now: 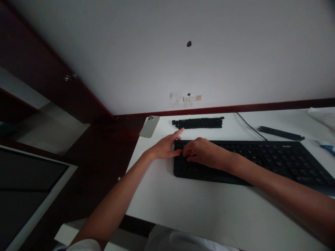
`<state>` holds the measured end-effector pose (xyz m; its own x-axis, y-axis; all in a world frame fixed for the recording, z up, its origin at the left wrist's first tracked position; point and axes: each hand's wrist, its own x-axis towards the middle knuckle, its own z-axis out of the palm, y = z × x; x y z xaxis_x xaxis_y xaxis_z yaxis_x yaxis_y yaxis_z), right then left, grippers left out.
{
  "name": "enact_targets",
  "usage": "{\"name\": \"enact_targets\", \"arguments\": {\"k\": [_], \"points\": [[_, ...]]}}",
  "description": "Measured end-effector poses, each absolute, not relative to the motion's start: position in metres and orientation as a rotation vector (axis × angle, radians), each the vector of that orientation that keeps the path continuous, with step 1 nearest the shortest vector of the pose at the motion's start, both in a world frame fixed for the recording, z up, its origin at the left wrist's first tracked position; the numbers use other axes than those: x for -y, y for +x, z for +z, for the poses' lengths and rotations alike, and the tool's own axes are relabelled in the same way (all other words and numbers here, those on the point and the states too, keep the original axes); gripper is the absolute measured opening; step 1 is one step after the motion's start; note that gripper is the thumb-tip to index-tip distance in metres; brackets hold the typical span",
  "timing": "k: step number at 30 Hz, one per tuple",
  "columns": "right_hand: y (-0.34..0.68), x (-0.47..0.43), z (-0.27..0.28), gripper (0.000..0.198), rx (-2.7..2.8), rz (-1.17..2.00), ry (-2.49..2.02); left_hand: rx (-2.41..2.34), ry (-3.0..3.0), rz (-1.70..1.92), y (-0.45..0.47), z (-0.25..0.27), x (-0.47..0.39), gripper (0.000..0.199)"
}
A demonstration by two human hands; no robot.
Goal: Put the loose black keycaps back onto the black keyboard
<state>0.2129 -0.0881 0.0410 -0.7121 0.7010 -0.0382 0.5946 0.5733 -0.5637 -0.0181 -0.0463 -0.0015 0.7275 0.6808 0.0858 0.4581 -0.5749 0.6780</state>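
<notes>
A black keyboard (285, 157) lies on the white table, stretching from the middle to the right edge of view. My left hand (165, 145) rests at its left end, thumb and index finger spread apart and nothing visible between them. Over the left-hand keys is my right hand (202, 151), its fingers curled and pressed together. Whatever those fingertips hold, if anything, is hidden. Behind the keyboard, loose black keycaps (199, 123) lie grouped in several rows.
A pale phone (149, 126) lies at the table's (167, 202) far left corner. A black cable (251, 126) runs back from the keyboard. To the right are a long black strip (281, 132), a blue-handled tool (328, 149) and crumpled white material (321, 118). A wall stands behind.
</notes>
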Motion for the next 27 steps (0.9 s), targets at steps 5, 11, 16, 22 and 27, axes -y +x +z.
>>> {"name": "enact_targets", "arguments": {"k": [5,11,16,22,27], "points": [[0.2141,0.0884,0.0427,0.019,2.616,0.856,-1.089,-0.862,2.284,0.442,-0.0186,-0.0017,0.0460,0.100],[0.2113,0.0902,0.0436,0.019,2.600,0.889,-1.130,-0.856,2.276,0.441,-0.0186,-0.0005,0.0461,0.099],[0.2111,0.0876,0.0414,0.016,2.591,0.897,-1.109,-0.851,2.293,0.438,-0.0182,-0.0001,0.0469,0.100],[0.2121,0.0856,0.0388,0.017,2.536,0.933,-1.124,-0.831,2.337,0.438,-0.0180,-0.0028,0.0466,0.102],[0.2124,0.0872,0.0407,0.021,2.503,0.994,-1.144,-0.804,2.338,0.457,-0.0184,-0.0035,0.0464,0.102]]}}
